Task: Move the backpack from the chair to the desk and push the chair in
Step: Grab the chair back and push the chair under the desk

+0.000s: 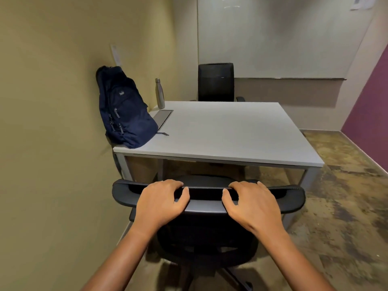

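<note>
Left hand (161, 201), right hand (252, 203) — both curled, palms down

The room is small, with a yellowish wall (52, 80) on the left carrying a white paper notice (116, 53); a large whiteboard (279, 36) covers the far wall above a beige panel (289, 91); a purple wall (369, 101) closes the right side. The floor (340, 206) is mottled brown and worn. A 2nd black office chair (216, 81) stands at the far edge of the pale grey tabletop (231, 131), where a steel bottle (159, 93) stands beside a recessed grey panel (162, 118). Lighting is even and dim.
</note>
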